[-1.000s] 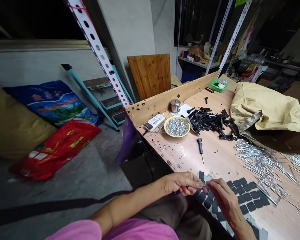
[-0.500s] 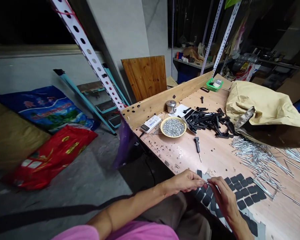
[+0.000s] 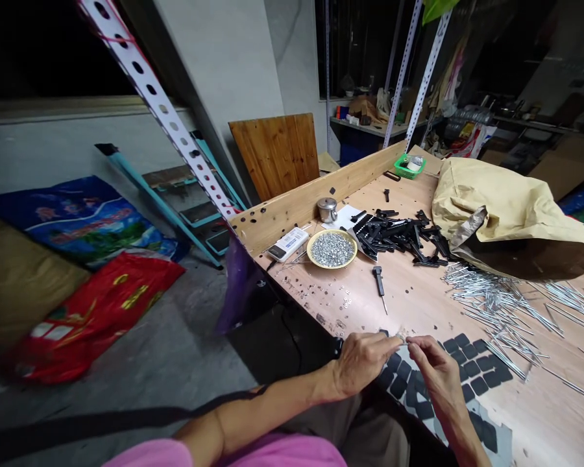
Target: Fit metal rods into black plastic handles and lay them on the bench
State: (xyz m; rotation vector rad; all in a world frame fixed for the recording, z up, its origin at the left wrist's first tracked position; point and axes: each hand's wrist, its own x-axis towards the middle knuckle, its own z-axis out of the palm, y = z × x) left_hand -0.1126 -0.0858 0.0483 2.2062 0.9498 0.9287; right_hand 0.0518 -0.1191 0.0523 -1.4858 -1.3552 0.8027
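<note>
My left hand [image 3: 363,362] is closed, knuckles up, over a black plastic piece [image 3: 338,346]; one end pokes out on its left side and the rest is hidden. Thumb and finger of my right hand [image 3: 435,366] pinch a thin metal rod [image 3: 403,344], which spans the small gap between both hands' fingertips. Beneath the hands, a sheet with rows of dark rounded pads [image 3: 479,370] lies at the table's edge. Farther in, a similar black piece with a metal rod [image 3: 378,282] rests on the table. Loose metal rods [image 3: 496,305] lie in a pile to the right.
A yellow bowl of small metal parts [image 3: 331,250] stands beside a white box-shaped device [image 3: 289,244] and a metal cup [image 3: 327,209]. Black plastic parts [image 3: 394,235] are heaped near a large paper sack [image 3: 509,201]. A wooden board [image 3: 316,201] edges the table's left side.
My left hand has rolled over so its back shows more, and a black end now sticks out of it. The hands remain close together. The view has shifted slightly.
</note>
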